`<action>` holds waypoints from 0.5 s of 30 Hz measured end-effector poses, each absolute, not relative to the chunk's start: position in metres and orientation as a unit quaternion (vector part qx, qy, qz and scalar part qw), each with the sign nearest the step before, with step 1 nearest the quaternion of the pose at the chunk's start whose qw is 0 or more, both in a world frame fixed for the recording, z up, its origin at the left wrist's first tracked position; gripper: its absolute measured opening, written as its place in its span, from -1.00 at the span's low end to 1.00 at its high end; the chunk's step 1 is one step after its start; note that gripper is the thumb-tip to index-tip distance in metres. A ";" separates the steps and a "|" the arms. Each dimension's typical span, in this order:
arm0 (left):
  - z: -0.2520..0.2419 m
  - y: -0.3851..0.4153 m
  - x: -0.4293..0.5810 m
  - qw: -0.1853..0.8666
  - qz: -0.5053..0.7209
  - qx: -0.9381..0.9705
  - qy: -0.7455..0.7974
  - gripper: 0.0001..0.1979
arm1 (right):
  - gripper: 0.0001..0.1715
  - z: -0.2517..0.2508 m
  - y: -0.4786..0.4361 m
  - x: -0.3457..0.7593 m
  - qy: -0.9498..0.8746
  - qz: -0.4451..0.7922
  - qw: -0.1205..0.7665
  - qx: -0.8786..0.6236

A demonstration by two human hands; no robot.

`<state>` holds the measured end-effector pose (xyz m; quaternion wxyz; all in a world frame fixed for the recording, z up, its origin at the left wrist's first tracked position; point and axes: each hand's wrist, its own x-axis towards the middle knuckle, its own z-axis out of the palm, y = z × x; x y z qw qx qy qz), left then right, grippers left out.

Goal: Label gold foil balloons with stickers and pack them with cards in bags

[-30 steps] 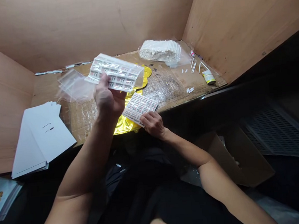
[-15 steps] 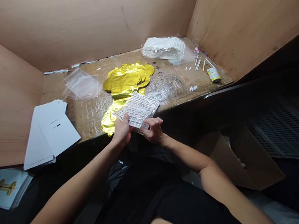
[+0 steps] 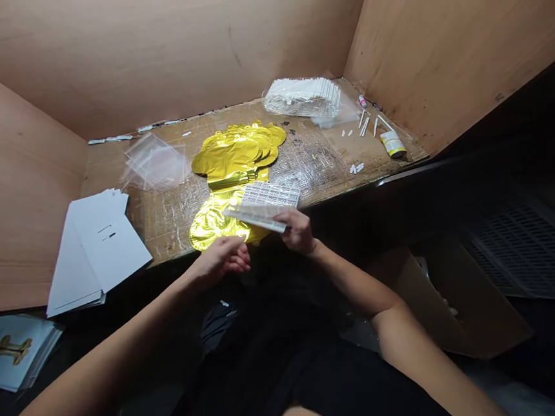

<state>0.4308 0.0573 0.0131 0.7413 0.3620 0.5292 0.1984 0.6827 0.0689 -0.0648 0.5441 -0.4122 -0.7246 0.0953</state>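
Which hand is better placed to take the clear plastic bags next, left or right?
Probably the left hand: it is empty and on the same side as the clear plastic bags, while the right hand holds the printed label sheets.

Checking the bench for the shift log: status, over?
Right grip pinching white printed rectangular sheets. Left grip empty, beside a shiny gold foil balloon.

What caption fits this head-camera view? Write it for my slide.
Right hand holds a white printed label sheet over flat gold foil balloons on taped cardboard; left hand open nearby.
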 end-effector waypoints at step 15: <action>0.005 0.046 0.528 0.682 0.585 0.251 0.360 -0.55 | -0.35 -0.020 0.008 0.634 -0.464 0.292 0.686 -0.478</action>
